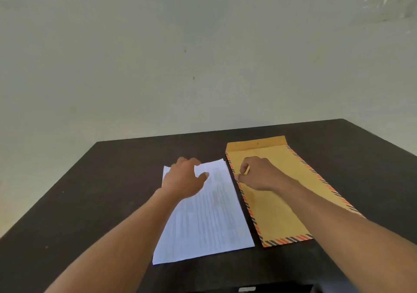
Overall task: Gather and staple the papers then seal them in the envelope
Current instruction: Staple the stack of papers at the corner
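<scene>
A stack of white printed papers [209, 216] lies lengthwise on the dark table [90, 202]. My left hand [182, 180] is at the stack's far left corner, with the fingers curled over the far edge and the thumb on top, so the top sheet sits between them. To the right of the papers lies a tan envelope [277, 211] with a red and blue striped border, its flap open at the far end. My right hand [257, 173] hovers over the envelope's left edge with curled fingers, thumb and forefinger pinched together. I cannot tell whether anything is between them.
A pale wall rises behind the table's far edge. At the near edge, bottom centre, a dark object with a small silver part [247, 289] is partly cut off. Bare dark tabletop lies to the left of the papers and beyond the envelope.
</scene>
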`<state>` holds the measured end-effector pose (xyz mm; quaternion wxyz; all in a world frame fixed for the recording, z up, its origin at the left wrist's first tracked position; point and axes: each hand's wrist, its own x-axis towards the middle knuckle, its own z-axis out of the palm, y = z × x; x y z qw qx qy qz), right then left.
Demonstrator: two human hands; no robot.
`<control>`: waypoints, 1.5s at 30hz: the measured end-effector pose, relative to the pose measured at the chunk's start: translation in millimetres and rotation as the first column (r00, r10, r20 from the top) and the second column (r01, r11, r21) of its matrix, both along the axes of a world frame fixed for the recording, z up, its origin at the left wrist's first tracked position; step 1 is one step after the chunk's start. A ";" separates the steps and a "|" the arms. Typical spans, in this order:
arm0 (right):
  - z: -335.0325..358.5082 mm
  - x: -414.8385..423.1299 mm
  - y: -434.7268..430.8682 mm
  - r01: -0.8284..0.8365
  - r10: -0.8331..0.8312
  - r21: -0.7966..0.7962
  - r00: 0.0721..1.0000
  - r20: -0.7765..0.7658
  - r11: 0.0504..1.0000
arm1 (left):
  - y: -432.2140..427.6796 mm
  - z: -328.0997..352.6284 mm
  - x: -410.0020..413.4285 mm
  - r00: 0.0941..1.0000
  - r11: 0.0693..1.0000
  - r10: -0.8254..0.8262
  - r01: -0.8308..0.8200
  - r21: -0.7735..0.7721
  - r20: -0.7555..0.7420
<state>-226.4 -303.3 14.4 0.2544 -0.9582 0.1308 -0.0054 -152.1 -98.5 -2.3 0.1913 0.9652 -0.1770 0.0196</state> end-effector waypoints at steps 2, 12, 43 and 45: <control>-8.7 9.5 25.0 -0.029 0.028 -0.025 0.999 -0.023 0.999 | 33.7 -4.5 3.9 0.984 0.989 0.148 -0.145 0.035 -0.104; -42.3 26.0 61.9 0.073 -0.083 -0.166 0.995 -0.054 0.983 | 66.3 -25.4 -2.2 0.959 0.981 0.183 -0.191 -0.019 -0.214; 21.2 35.8 56.8 -0.238 -0.022 0.399 0.836 0.548 0.886 | 91.2 51.7 10.0 0.998 0.719 0.035 0.006 -0.695 0.044; 41.5 36.7 58.7 -0.294 -0.020 0.380 0.769 0.639 0.877 | 91.9 76.7 12.1 0.990 0.680 0.047 0.066 -0.730 0.133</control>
